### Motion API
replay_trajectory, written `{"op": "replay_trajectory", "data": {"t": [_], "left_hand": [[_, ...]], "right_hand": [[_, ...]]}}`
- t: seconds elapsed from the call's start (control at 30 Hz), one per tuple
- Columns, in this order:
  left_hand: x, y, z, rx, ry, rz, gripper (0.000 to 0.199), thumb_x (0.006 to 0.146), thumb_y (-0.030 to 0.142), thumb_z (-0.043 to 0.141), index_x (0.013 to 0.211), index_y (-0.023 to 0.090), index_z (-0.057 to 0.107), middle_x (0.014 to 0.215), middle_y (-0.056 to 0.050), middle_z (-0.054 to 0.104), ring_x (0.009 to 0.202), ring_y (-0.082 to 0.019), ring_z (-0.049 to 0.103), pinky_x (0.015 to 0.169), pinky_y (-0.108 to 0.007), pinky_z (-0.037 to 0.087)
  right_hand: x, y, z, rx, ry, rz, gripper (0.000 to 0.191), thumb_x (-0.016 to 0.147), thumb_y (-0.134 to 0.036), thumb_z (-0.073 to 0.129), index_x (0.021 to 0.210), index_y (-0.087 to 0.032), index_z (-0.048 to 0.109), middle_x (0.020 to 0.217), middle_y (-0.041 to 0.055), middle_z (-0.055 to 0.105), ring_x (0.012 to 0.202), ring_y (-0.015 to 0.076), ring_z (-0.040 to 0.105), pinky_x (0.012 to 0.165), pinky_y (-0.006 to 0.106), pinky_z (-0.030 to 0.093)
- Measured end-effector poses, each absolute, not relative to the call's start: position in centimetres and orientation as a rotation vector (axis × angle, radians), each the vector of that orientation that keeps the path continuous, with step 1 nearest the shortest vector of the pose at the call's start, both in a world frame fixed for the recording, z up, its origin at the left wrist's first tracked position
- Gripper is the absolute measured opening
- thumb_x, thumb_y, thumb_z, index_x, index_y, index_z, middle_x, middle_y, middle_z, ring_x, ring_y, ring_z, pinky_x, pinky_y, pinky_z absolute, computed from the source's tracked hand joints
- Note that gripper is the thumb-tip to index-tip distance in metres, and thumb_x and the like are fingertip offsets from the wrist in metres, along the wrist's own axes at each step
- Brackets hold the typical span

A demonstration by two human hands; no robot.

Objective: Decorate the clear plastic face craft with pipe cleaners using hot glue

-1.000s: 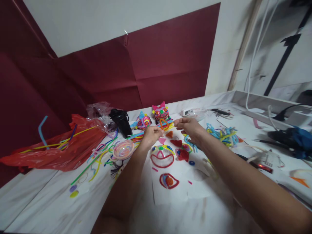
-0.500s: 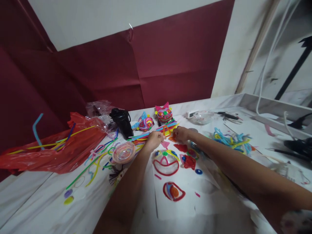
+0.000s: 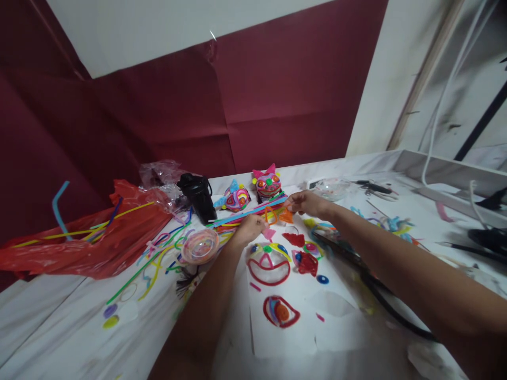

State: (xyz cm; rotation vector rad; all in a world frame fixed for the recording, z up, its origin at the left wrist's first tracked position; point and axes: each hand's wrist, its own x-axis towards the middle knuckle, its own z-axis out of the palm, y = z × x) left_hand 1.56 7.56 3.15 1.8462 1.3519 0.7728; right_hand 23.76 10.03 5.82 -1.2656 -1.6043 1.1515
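Note:
My left hand [image 3: 252,228] is closed with its fingertips pinched beside a pink fuzzy triangle [image 3: 269,234] and an orange pipe-cleaner loop [image 3: 266,215]. What lies between those fingers is too small to make out. Thumb and fingers of my right hand [image 3: 304,203] pinch an orange pipe-cleaner piece [image 3: 285,215], just right of the loop. Nearer me, on white paper [image 3: 285,340], lie a red smiling mouth shape [image 3: 253,272] with yellow-and-blue eyes above, a red-outlined eye [image 3: 281,311], red fuzzy pieces [image 3: 307,263] and a blue disc [image 3: 322,279].
Behind my hands stand two colourful animal heads [image 3: 268,184] and a black bottle [image 3: 198,198]. Pipe cleaners [image 3: 237,215] lie in a bundle. To the left are a clear bowl [image 3: 200,246] and a red plastic bag [image 3: 119,237]; pliers [image 3: 376,187] rest at the back right.
My right hand has lifted slightly up and to the right, showing more of the orange piece at its fingertips. My left hand has stayed almost in place.

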Motion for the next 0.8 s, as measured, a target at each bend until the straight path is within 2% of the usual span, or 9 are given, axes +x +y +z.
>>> {"op": "replay_trajectory", "data": {"t": [0.17,0.43,0.8], "left_hand": [[1.7,7.5,3.1,1.858,1.331,0.735,0.023,0.068,0.029,0.055,0.05,0.015,0.056,0.045,0.004,0.046,0.046,-0.008,0.034,0.048,-0.023,0.024],[2.0,6.8,3.6,1.884,1.237,0.711,0.024,0.068,0.032,0.058,0.052,0.015,0.056,0.047,0.003,0.047,0.046,-0.007,0.035,0.048,-0.022,0.023],[2.1,6.9,3.4,1.905,1.212,0.707,0.031,0.069,0.039,0.061,0.05,0.015,0.054,0.046,0.004,0.042,0.047,-0.008,0.034,0.048,-0.022,0.022]], "right_hand": [[23.5,8.9,7.2,-1.145,-1.599,1.172,0.015,0.055,-0.021,0.075,0.069,-0.018,0.072,0.052,-0.0025,0.061,0.049,0.0088,0.048,0.048,0.022,0.035],[21.1,8.7,6.4,-1.056,-1.594,1.197,0.017,0.047,-0.015,0.078,0.062,-0.017,0.071,0.051,-0.0043,0.061,0.05,0.0081,0.048,0.05,0.022,0.036],[20.6,8.2,6.4,-1.005,-1.563,1.162,0.023,0.044,-0.027,0.081,0.06,-0.017,0.07,0.05,-0.0051,0.062,0.047,0.0071,0.047,0.048,0.021,0.037]]}}
